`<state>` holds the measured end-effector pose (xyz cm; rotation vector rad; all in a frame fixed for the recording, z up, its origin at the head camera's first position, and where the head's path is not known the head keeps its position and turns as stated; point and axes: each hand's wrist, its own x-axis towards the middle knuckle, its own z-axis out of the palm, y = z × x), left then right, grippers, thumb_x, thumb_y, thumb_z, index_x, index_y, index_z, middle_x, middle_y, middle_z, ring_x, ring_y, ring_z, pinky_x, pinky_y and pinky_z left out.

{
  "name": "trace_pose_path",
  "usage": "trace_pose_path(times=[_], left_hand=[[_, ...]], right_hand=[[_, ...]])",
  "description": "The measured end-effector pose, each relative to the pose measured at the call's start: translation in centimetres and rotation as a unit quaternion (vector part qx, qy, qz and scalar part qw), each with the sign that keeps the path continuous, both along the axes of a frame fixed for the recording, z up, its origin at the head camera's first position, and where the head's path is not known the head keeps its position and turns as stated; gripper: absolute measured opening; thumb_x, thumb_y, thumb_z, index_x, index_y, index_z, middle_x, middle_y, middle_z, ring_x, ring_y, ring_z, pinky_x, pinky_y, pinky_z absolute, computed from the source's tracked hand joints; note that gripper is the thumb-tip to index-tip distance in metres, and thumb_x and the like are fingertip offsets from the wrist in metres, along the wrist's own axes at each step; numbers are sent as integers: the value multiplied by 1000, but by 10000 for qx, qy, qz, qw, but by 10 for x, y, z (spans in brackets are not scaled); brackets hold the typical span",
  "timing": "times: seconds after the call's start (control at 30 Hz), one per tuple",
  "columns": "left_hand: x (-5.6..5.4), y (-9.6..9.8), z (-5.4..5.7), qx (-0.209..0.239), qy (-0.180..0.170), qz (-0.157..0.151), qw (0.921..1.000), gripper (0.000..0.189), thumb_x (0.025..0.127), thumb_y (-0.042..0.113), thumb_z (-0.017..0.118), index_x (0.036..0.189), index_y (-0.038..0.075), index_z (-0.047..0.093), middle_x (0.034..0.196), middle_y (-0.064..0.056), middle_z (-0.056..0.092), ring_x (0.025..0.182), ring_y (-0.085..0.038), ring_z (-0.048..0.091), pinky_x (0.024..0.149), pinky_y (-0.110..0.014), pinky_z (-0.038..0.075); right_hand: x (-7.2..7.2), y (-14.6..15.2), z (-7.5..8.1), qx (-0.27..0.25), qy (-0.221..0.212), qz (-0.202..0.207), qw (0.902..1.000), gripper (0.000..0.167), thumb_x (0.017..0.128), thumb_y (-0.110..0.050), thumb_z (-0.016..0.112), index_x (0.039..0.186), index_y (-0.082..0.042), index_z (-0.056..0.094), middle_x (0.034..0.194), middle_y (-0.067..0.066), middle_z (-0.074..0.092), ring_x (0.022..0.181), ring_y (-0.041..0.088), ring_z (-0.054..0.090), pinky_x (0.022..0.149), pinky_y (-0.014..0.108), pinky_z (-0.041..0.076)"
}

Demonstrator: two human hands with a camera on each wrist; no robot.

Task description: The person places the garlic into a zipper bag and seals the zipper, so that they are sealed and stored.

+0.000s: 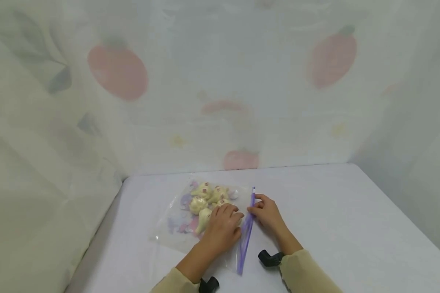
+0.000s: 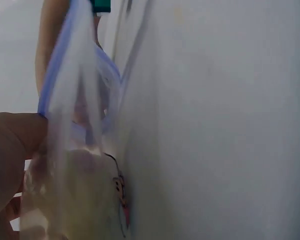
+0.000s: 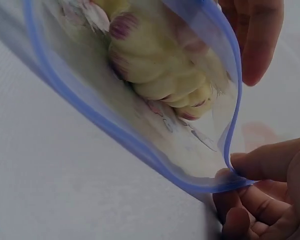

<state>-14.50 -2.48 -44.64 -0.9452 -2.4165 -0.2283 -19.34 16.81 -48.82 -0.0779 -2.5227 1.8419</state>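
A clear zip bag [image 1: 168, 237] with a purple zip strip [image 1: 246, 239] lies on the white table, its strip toward the right. Several pale yellow, lumpy pieces with purple marks [image 1: 198, 205] are inside. My left hand [image 1: 221, 228] rests on top of the bag with bent fingers, over the nearer pieces. In the left wrist view, my left thumb [image 2: 25, 131] lies against the film near the strip. Pinched between the thumb and fingers of my right hand [image 1: 267, 212] is the strip's far end. The right wrist view shows the bag's mouth [image 3: 97, 120] gaping, with yellow pieces [image 3: 155, 70] visible within.
The white tabletop [image 1: 337, 228] extends on both sides of the bag. A pale curtain with faded red fruit prints [image 1: 118, 72] hangs behind the table's back edge. Black devices [image 1: 270, 259] sit at both wrists.
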Motion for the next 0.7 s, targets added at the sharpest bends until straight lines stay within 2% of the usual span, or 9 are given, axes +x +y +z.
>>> trace_pose_path(times=[0.17,0.3,0.53,0.6,0.7], left_hand=[[-2,-2,-3,-327,-190,209,9991,31,75,25,80,103,18,71,108,0,63,109,-20,57,95,-42,48],[-1,-2,-5,-917,-539,465,9932,33,82,35,77,110,18,69,115,0,62,118,-21,53,106,-47,42],[9,-4,-1,-2011,-1222,872,9680,75,82,67,64,137,17,54,144,-2,48,142,-27,35,115,-58,29],[12,-7,1,-2299,-1251,912,9608,81,85,70,57,145,18,46,153,-1,41,147,-29,29,115,-61,26],[16,-11,4,-2712,-1062,876,9526,78,91,68,48,152,20,38,160,0,32,150,-29,22,115,-62,24]], right_hand=[[-1,-2,-1,-175,48,-23,9998,48,81,-2,74,127,0,59,66,0,62,47,11,45,45,23,38],[-1,-3,0,-391,69,-52,9992,48,81,0,73,127,0,59,64,1,62,42,12,45,41,23,39],[-4,-5,1,-550,148,-21,9984,46,83,1,72,127,1,59,63,2,59,42,13,46,42,23,40],[-4,-6,3,-565,156,-24,9983,46,82,2,72,127,1,59,63,2,59,43,13,46,42,23,40],[-5,-8,4,-558,126,-63,9983,47,82,1,73,127,2,59,63,1,59,43,13,46,43,23,40]])
